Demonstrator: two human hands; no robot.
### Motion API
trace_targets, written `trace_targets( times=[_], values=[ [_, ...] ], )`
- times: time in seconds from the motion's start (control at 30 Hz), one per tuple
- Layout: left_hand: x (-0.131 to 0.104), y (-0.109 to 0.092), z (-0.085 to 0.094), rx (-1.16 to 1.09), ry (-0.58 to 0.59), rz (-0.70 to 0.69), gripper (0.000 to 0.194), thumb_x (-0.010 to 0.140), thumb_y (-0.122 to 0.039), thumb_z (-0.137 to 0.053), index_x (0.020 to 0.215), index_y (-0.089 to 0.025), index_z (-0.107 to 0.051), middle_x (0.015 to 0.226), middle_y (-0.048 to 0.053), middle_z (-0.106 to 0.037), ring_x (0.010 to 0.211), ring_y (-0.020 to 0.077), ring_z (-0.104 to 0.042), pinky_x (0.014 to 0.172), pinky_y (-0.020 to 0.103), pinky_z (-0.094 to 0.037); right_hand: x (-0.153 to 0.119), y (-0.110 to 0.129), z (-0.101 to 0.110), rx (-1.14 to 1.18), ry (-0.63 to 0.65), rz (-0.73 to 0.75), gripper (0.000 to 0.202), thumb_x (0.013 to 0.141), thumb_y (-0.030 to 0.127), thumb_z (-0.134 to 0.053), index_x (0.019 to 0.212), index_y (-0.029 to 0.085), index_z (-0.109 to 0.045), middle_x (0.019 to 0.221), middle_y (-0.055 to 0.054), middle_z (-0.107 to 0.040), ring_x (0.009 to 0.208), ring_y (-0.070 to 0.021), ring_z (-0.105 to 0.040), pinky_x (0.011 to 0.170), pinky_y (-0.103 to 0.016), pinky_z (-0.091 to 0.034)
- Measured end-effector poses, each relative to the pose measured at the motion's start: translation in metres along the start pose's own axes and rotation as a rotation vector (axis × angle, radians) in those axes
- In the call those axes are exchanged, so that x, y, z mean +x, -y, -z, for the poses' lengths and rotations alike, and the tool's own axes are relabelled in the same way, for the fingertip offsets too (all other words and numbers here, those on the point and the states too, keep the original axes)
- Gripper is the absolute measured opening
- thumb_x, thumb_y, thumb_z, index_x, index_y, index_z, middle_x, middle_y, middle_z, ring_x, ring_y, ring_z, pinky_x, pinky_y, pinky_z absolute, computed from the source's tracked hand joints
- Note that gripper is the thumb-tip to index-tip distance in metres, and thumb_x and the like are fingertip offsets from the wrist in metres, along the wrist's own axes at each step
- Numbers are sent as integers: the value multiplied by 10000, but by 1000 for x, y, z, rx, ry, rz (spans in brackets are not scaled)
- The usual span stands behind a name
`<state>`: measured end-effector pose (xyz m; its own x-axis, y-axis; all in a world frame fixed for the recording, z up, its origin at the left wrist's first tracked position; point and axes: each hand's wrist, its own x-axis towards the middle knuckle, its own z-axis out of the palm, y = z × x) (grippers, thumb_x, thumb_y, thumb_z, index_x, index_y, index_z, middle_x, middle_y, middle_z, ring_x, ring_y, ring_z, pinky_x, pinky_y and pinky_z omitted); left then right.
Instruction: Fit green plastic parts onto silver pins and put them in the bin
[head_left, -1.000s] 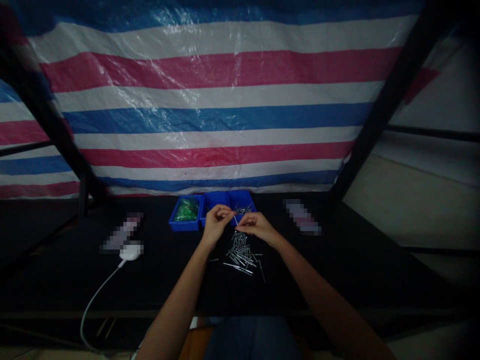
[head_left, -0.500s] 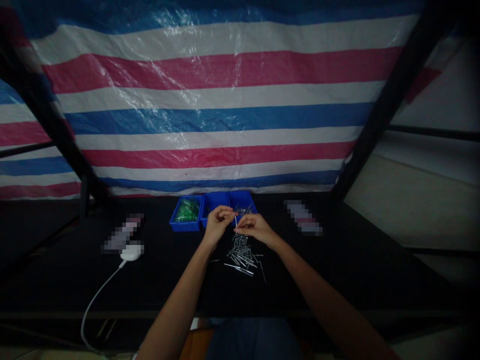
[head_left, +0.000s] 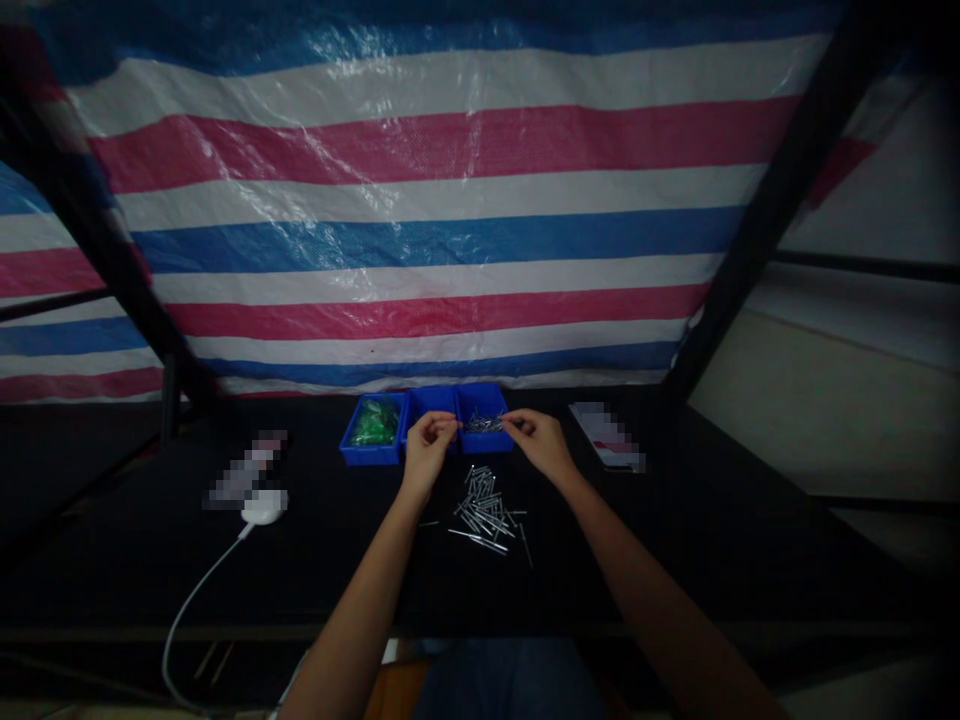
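1. Noted metal pins [head_left: 484, 510] heaped on bench [head_left: 637, 545], back from middle of front edge.
2. Saw left hand [head_left: 427, 448] before middle blue bin [head_left: 431, 400] near far edge, with fingertips pinched; cannot tell whether gripping anything.
3. Saw right hand [head_left: 541, 442] by right blue bin [head_left: 480, 397] of small metal pieces [head_left: 481, 424], likewise pinched; cannot tell grip contents.

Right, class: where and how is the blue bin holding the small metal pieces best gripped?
Probably by the right rim of that blue bin, pinching the wall from above and the right. It sits upright and open-topped, with that side exposed, while its left wall sits close against the middle bin.
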<state>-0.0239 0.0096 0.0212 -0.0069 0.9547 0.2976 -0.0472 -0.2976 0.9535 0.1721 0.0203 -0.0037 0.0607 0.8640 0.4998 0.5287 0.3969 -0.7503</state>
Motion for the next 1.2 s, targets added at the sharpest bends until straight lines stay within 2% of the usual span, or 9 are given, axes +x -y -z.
trace_targets(
  times=[0.13, 0.23, 0.33, 0.43, 0.53, 0.6, 0.73, 0.87, 1.2],
  values=[
    [-8, -2, -1, 140, -6, -118, 221, 709, -324, -615, 835, -143, -595, 721, 29, -628, 640, 114, -546, 619, 225, -415, -3, 5, 2, -152, -7, 61, 200, 763, 311, -518, 833, 218, -680, 772, -21, -645, 514, -110, -495, 518, -247, -368],
    [-27, -12, 15, 356, -9, -207, 217, 760, -344, -555, 871, -164, -600, 790, 33, -630, 679, 130, -554, 650, 242, -420, -5, 9, 2, -215, 14, 76, 204, 779, 296, -499, 848, 228, -679, 770, -13, -627, 508, -102, -496, 512, -241, -360],
    [-50, -26, 59, 664, -81, -262, 228, 783, -354, -516, 897, -177, -603, 880, 46, -628, 796, 167, -566, 760, 284, -419, -6, 10, 1, -247, 39, 81, 209, 793, 292, -488, 863, 236, -678, 788, -11, -621, 538, -105, -512, 512, -238, -357],
    [-68, -39, 121, 1014, -283, -220, 290, 797, -390, -465, 942, -167, -580, 943, 72, -612, 884, 212, -551, 811, 333, -407, -6, 9, 0, -248, 70, 85, 221, 806, 295, -475, 878, 244, -678, 838, -15, -620, 572, -110, -525, 520, -237, -364],
    [-81, -49, 171, 1415, -380, -77, 389, 813, -434, -387, 1028, -158, -557, 1058, 122, -573, 958, 290, -515, 792, 399, -396, -6, 8, 0, -233, 65, 86, 211, 800, 298, -487, 871, 240, -677, 880, -19, -614, 572, -107, -524, 528, -241, -374],
    [-87, -52, 189, 1622, -369, 49, 459, 808, -471, -356, 1079, -151, -543, 1085, 152, -553, 980, 339, -491, 760, 433, -393, -6, 8, 0, -217, 52, 88, 203, 793, 302, -498, 869, 236, -675, 880, -21, -609, 556, -103, -516, 531, -245, -382],
    [-91, -48, 197, 1794, -266, 107, 528, 797, -513, -326, 1097, -136, -544, 1039, 160, -556, 971, 342, -480, 753, 418, -392, -6, 9, 0, -193, 40, 91, 211, 794, 316, -494, 868, 230, -671, 857, -23, -604, 524, -96, -501, 533, -248, -390],
    [-87, -39, 201, 1706, -202, 40, 523, 804, -502, -312, 1090, -139, -557, 1069, 144, -540, 989, 301, -477, 841, 382, -368, -6, 11, 2, -187, 39, 94, 192, 785, 296, -501, 858, 229, -666, 861, -18, -603, 541, -97, -509, 554, -244, -398],
    [-97, -28, 182, 1646, -368, 327, 567, 833, -479, -218, 1247, -138, -404, 1074, 196, -499, 973, 369, -468, 735, 468, -388, -4, 16, 4, -116, -13, 99, 176, 774, 267, -511, 851, 216, -661, 860, -28, -600, 525, -96, -499, 551, -243, -402]
  ],
)
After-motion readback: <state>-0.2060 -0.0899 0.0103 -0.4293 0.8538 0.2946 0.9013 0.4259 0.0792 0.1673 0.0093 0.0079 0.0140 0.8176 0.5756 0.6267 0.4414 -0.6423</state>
